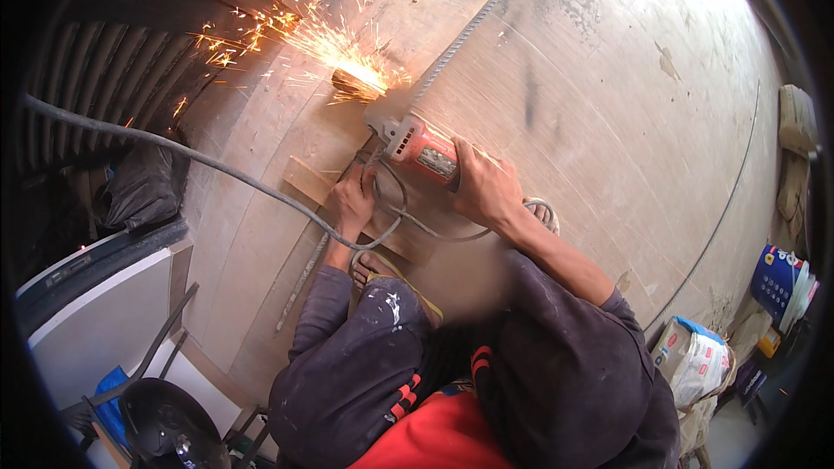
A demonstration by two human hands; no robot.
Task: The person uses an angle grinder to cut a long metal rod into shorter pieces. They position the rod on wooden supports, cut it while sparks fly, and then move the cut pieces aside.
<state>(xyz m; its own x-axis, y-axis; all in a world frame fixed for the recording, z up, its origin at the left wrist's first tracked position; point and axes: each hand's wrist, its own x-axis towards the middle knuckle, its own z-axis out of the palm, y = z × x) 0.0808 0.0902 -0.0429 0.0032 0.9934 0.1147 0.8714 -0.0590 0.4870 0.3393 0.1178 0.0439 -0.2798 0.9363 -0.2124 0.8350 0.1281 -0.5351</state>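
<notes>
My right hand grips the body of a red angle grinder, tilted toward the upper left. Bright orange sparks spray up and leftward near its head. My left hand is closed on a ribbed steel bar just below the grinder head; the bar runs diagonally across the floor, partly hidden by the tool. A wooden board lies under the work. A grey cable crosses over from the left and loops between my hands. My sandalled feet are on either side below them.
Dark corrugated slats and a black plastic sheet lie left. At lower left are a white panel, metal bars and a black rounded object. A blue bucket and bags stand along the right side of the tiled floor.
</notes>
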